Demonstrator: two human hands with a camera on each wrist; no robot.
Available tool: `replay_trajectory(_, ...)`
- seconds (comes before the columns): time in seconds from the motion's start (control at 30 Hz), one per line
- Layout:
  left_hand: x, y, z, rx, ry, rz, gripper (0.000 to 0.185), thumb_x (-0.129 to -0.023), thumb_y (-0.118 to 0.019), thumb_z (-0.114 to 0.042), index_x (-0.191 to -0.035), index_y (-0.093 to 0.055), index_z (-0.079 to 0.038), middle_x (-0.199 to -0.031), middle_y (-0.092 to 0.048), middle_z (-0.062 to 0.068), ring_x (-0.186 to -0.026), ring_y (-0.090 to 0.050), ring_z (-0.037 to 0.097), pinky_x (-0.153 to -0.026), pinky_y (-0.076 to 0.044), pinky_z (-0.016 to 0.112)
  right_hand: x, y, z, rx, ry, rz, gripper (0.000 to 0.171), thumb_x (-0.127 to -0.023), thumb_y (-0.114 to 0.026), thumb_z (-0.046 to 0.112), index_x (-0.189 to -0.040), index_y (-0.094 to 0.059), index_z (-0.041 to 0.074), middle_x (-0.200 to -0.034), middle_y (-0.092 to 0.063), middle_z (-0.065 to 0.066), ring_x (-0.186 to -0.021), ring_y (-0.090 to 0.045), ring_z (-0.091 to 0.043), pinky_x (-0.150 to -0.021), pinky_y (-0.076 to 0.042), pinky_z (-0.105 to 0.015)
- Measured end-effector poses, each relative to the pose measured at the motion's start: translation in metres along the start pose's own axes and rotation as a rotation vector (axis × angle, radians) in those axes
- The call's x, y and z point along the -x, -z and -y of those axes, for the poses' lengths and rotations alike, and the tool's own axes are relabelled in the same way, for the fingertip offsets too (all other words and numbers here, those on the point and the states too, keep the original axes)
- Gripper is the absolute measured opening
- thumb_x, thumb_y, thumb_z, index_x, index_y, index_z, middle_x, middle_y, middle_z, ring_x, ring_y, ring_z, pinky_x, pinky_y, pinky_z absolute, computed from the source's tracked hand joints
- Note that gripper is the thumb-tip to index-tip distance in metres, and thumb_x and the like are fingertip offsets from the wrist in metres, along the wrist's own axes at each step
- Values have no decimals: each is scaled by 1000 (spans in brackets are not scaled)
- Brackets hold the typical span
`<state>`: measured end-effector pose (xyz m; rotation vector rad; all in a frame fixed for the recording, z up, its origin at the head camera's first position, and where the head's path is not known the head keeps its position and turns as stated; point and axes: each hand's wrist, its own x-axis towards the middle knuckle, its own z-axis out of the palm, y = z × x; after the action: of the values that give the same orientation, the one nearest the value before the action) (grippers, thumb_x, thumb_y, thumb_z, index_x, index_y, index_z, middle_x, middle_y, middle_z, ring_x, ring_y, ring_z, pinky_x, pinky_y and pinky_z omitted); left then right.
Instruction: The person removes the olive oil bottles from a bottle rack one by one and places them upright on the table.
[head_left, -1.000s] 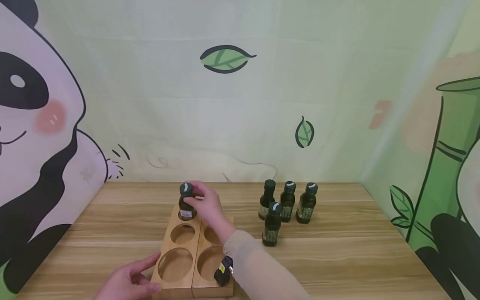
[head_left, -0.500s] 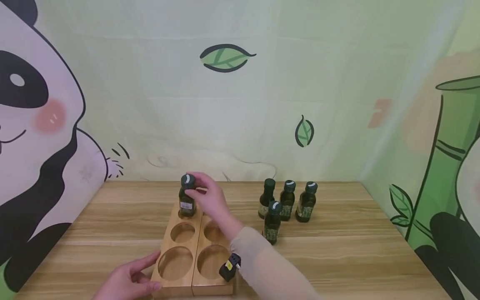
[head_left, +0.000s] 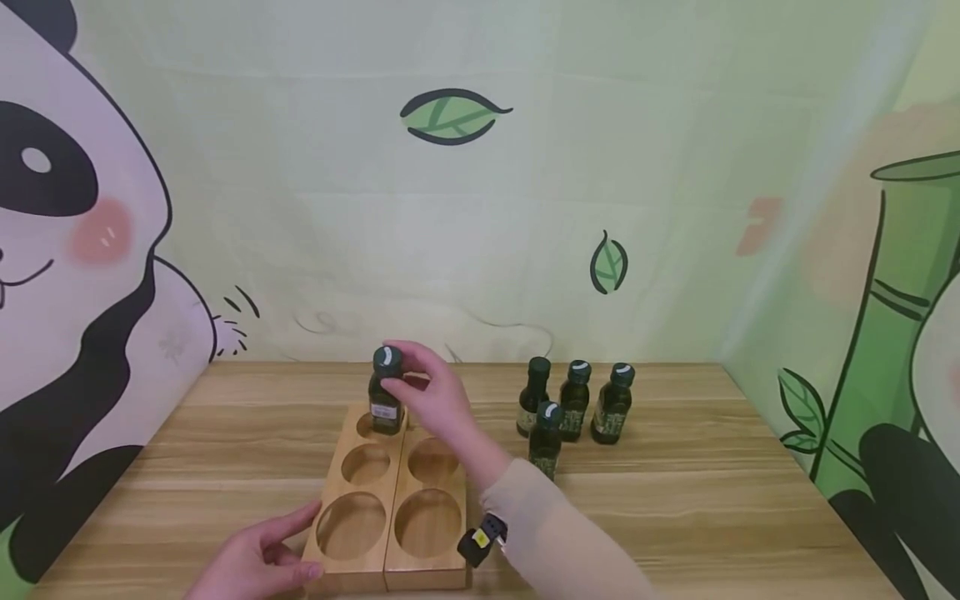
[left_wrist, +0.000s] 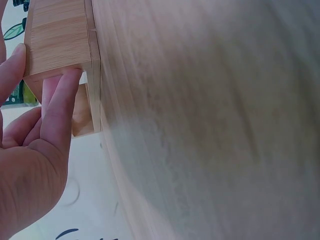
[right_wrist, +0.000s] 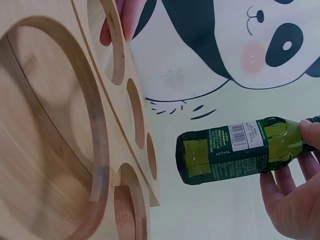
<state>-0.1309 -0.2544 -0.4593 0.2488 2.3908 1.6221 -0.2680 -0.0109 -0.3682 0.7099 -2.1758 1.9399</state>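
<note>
My right hand holds a small dark green glass bottle by its capped neck, over the far end of a wooden rack with round holes. The right wrist view shows the bottle lifted clear of the holes, its barcode label facing the camera. At the rack's near left corner, my left hand grips the wood. Up close in the left wrist view, the left hand's fingers reach into an opening in the rack's side while the thumb lies along its edge. The rack's far right hole is partly hidden.
Several similar bottles stand upright in a group to the right of the rack, the nearest one partly covered by the right sleeve. A cloth backdrop with panda and leaf drawings rises behind the wooden table.
My right hand has raised the bottle out of the rack's far left hole and shifted it right. My left hand has stayed at the rack's corner.
</note>
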Motion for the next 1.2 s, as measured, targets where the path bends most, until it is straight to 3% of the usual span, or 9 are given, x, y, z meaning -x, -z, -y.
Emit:
replay_trajectory(0.27,0,0,-1,3,-14,4,83,-82,-83,-18,-145,-36,11,-83,-72,11,-73,-68,17,-62,-52,28,16,16,22,6,9,-12,43,-88,-70,-6,-129,-62,1,-113,-64,-19,-105,-60,-31,-94,-48,-47)
replay_trajectory(0.53,0,0,1,8,-17,7,85,-81,-83,-21,-145,-37,11,-81,-72,10,-73,-68,17,-62,-53,29,24,32,3,19,9,-11,45,-88,-73,1,-130,-64,11,-108,-66,-11,-103,-60,-25,-94,-49,-44)
replay_trajectory(0.77,-1,1,2,6,-23,8,86,-81,-83,-23,-145,-37,10,-82,-72,10,-73,-68,17,-62,-53,29,38,47,7,36,-10,9,46,-89,-73,2,-132,-64,15,-110,-66,-10,-106,-61,-26,-95,-49,-39)
replay_trajectory(1.2,0,0,0,18,4,4,84,-81,-83,-19,-146,-37,9,-83,-71,12,-73,-67,18,-61,-52,29,62,78,12,55,47,17,48,-86,-75,-1,-131,-64,12,-112,-67,-8,-104,-61,-23,-93,-50,-38)
